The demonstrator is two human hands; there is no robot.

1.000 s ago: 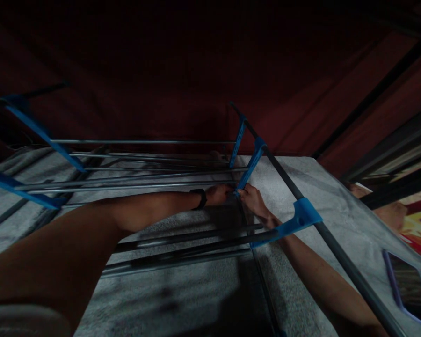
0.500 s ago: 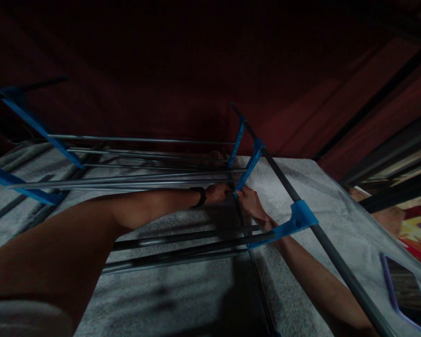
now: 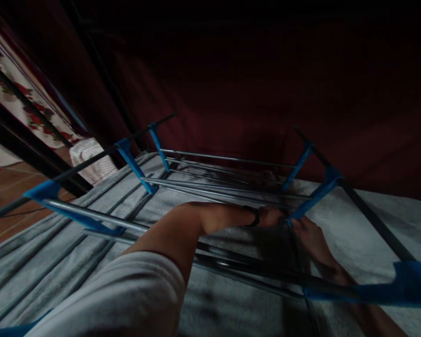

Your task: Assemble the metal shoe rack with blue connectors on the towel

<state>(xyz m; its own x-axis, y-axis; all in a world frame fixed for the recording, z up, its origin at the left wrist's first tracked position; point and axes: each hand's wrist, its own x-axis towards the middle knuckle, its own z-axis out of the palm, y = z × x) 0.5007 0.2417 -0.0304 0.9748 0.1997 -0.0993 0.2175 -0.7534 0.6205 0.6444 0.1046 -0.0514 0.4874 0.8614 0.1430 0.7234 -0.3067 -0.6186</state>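
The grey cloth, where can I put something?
The grey cloth is bare right of the rightmost grey rod, before the red backdrop, and between the front tubes and the white sleeve. Between the blue brackets it's crowded: more tubes and the left hand.

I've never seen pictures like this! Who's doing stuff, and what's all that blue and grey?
No machine here, just a person. The camera is worn on their head, looking forward and down. Their left hand, with a black band around the wrist, and right hand meet at the lower end of a slanting blue plastic bracket. It's too dark to tell exactly how they grip it. Long grey metal tubes stretch across the picture, above a pale grey cloth surface.
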